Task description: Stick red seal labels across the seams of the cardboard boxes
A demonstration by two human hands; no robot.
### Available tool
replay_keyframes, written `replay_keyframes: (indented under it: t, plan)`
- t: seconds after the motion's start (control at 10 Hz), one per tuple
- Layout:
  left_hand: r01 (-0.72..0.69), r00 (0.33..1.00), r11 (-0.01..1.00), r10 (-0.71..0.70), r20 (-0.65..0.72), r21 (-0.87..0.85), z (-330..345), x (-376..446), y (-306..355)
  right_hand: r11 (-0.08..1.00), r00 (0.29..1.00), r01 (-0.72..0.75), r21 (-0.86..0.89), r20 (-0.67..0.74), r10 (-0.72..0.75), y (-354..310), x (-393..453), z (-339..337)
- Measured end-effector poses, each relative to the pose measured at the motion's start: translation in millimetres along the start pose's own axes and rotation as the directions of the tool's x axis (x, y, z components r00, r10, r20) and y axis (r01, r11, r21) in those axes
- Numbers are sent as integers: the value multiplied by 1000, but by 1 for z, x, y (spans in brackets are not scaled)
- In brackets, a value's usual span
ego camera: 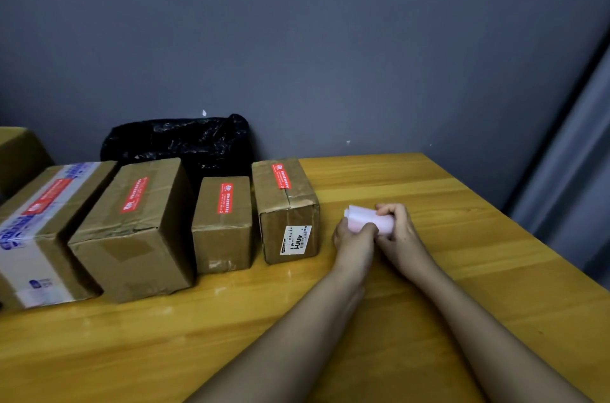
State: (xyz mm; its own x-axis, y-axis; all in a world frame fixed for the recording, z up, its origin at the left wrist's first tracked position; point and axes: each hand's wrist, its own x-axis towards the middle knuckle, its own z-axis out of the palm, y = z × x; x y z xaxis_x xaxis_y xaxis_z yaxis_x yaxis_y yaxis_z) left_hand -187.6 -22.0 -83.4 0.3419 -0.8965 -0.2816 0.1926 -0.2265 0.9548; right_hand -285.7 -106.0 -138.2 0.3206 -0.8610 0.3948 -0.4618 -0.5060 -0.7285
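Observation:
Several cardboard boxes stand in a row on the wooden table (429, 270). Each carries a red seal label along its top seam: the taped leftmost box (36, 237), the big box (138, 231), the small box (224, 227), and the rightmost box (287, 214) with its red label (281, 176). Just right of that box, both my hands hold a pale pink-white roll of labels (363, 221) low over the table. My left hand (355, 244) grips its near side. My right hand (399, 231) wraps its right end.
A black plastic bag (178, 141) lies against the grey wall behind the boxes. Another cardboard box (16, 155) shows at the far left edge. The table's right edge runs diagonally at the right.

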Motion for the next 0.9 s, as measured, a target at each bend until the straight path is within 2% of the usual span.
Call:
replay_keyframes:
  t: [0.2,0.3,0.5,0.8,0.9]
  plan:
    - [30,998,999,-28,60,-38,4,1,7,999,999,-32,38,-23,33,-1,20,6]
    - [40,999,998,-39,31,-50,5,5,7,1000,999,-18,16,34,18,0,24,10]
    - [13,997,999,-10,-70,48,6,13,-9,986,991,-74,-148,98,89,-3,19,6]
    - [51,998,993,-54,32,105,-4,-8,-3,973,982,-109,-205,127,136,-10,8,-15]
    - [87,995,977,-96,39,197,-10,-18,-2,958,973,-179,-226,103,206,-19,7,-22]
